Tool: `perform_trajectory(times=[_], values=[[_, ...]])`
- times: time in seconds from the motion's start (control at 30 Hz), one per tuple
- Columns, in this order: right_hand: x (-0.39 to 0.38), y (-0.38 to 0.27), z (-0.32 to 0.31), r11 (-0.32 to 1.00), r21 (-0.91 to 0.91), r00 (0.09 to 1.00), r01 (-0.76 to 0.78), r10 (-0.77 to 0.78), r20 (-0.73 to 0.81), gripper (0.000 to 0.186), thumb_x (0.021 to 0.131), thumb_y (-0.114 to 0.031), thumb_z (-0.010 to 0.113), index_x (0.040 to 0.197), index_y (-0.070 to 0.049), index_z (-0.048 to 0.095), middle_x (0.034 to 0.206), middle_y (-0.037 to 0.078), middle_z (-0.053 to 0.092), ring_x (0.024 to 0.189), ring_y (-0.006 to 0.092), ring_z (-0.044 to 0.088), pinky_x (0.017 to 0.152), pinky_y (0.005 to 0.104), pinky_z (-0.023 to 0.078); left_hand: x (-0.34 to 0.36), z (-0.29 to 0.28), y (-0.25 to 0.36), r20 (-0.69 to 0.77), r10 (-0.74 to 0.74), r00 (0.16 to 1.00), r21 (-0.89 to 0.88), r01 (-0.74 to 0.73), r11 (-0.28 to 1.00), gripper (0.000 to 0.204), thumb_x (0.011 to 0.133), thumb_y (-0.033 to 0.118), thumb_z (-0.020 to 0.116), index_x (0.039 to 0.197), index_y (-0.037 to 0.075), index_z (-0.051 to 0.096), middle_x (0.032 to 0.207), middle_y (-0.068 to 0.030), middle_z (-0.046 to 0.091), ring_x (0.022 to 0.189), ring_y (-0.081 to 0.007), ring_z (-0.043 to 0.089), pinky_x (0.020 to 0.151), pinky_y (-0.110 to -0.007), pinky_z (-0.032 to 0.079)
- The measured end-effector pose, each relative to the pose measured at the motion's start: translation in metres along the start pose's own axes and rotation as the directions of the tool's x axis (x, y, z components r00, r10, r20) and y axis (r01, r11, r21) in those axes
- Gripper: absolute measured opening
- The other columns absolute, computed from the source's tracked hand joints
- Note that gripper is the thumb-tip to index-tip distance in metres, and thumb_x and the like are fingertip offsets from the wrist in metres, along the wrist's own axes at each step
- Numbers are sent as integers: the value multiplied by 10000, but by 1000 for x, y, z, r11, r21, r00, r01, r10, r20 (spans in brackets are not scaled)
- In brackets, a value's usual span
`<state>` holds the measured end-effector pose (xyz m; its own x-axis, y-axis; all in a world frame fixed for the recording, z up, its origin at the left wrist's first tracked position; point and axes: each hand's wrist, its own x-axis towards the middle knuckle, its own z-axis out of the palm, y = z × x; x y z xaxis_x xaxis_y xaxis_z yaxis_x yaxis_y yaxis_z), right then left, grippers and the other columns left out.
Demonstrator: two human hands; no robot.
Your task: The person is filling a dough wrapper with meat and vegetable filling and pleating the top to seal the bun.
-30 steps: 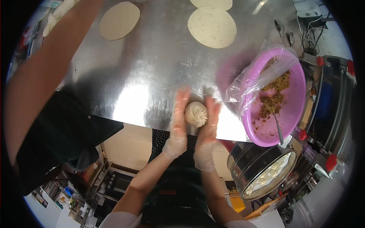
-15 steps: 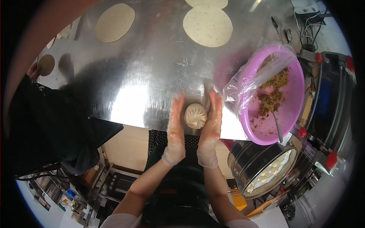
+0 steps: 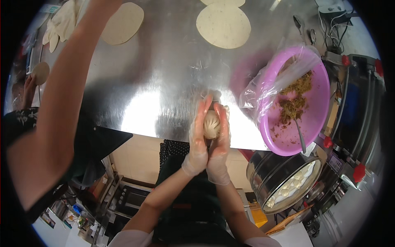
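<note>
A pleated bun (image 3: 211, 124) of pale dough is between my palms near the table's front edge. My left hand (image 3: 198, 138), in a clear plastic glove, presses along its left side with fingers straight and together. My right hand (image 3: 220, 144), gloved the same way, cups its right side. The heels of both hands nearly meet below the bun, and the fingers lean inward above it. Its pleated top shows between the hands; its sides are partly hidden.
To the right stands a pink basin (image 3: 323, 105) with brown filling (image 3: 298, 88), a spoon (image 3: 300, 138) and clear plastic film. Below it, a round steamer (image 3: 259, 177) holds several buns. Flat dough rounds (image 3: 224, 26) lie far off. A co-worker's arm (image 3: 68, 90) reaches across the left.
My hands have closed in from both sides and now touch the bun. At the left, the co-worker's arm has moved in over the table, toward the dough rounds.
</note>
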<state>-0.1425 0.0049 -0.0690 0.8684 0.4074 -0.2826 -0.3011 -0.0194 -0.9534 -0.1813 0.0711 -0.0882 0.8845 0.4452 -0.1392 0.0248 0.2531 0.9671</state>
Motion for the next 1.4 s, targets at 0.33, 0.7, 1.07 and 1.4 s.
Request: perform_trajectory(times=[0.33, 0.7, 1.07, 1.4], values=[[4, -20, -6, 989, -101, 993, 108, -104, 48, 1109, 831, -850, 276, 1519, 19, 235, 1511, 199, 369, 1430, 326, 305, 1177, 450, 209, -9, 8, 17, -39, -44, 998, -162, 37, 986, 996, 897, 785, 160, 1559, 45, 76, 1597, -203, 180, 1473, -325, 187, 1194, -447, 144], [4, 3, -5, 995, -25, 994, 96, -97, -57, 1133, 814, -868, 279, 1504, 31, 261, 1492, 204, 392, 1408, 322, 339, 1164, 428, 251, -5, 5, 13, -109, -60, 992, -122, 47, 991, 983, 908, 772, 157, 1556, 37, 70, 1606, -188, 162, 1483, -321, 157, 1199, -454, 127], [2, -4, -1, 996, -27, 993, 89, -90, -79, 1070, 834, -835, 232, 1543, -36, 186, 1543, 190, 315, 1435, 302, 295, 1186, 436, 207, 6, 9, 18, -33, -17, 999, 40, 18, 999, 968, 922, 757, 159, 1557, 35, 48, 1614, -201, 112, 1499, -321, 82, 1204, -436, 84], [-5, 7, -11, 999, 38, 1000, 6, -5, -21, 1071, 826, -841, 309, 1545, -56, 193, 1546, 208, 294, 1453, 322, 247, 1199, 449, 165, -9, 15, -2, -39, 12, 999, -187, -19, 982, 1015, 900, 785, 186, 1553, 22, 39, 1618, -198, 90, 1498, -327, 75, 1206, -446, 70]])
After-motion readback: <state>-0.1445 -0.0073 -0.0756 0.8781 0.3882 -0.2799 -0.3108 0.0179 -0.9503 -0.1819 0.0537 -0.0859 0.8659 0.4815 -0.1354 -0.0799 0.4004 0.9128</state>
